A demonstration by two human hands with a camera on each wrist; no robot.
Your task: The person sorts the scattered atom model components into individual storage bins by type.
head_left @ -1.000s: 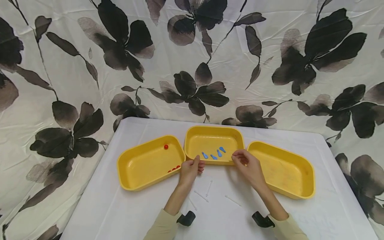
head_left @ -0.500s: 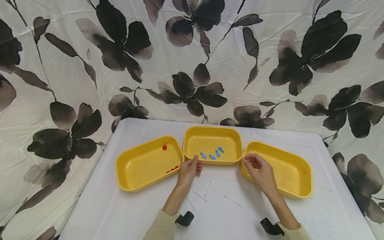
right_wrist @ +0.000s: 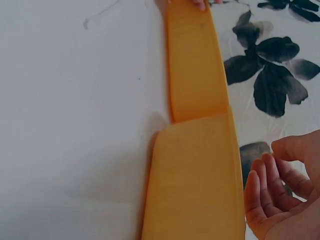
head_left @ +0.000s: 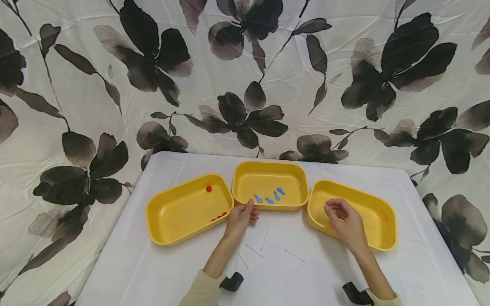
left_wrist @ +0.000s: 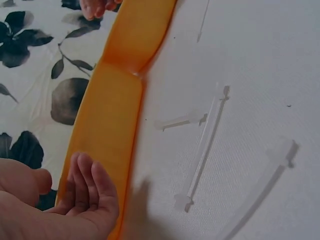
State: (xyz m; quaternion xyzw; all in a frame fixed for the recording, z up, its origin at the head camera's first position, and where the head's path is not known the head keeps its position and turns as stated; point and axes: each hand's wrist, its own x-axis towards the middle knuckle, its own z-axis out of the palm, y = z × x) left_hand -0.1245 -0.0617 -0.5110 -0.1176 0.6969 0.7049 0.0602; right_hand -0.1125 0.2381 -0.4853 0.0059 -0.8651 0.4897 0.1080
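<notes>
My left hand (head_left: 239,219) grips the front-left rim of the middle yellow tray (head_left: 271,164), thumb inside and fingers against the outer wall (left_wrist: 115,115). Several small blue teardrop-shaped pieces (head_left: 277,196) lie in that tray. Over the left part of the right yellow tray (head_left: 377,208) hovers my right hand (head_left: 347,223), its fingers loosely bent with thumb and fingertips close together. No object shows between those fingers (right_wrist: 270,195) in the right wrist view. Several thin whitish plastic rods with wider ends (head_left: 294,255) lie on the table in front.
A left yellow tray (head_left: 168,199) holds several red balls (head_left: 209,188), some half hidden behind its near wall. The three trays stand side by side on a white-covered table (head_left: 145,272). A floral cloth (head_left: 245,63) hangs behind it.
My right hand has moved rightward from the middle tray's right front corner to over the right tray. The left hand stays at the middle tray, and the blue pieces lie as before.
</notes>
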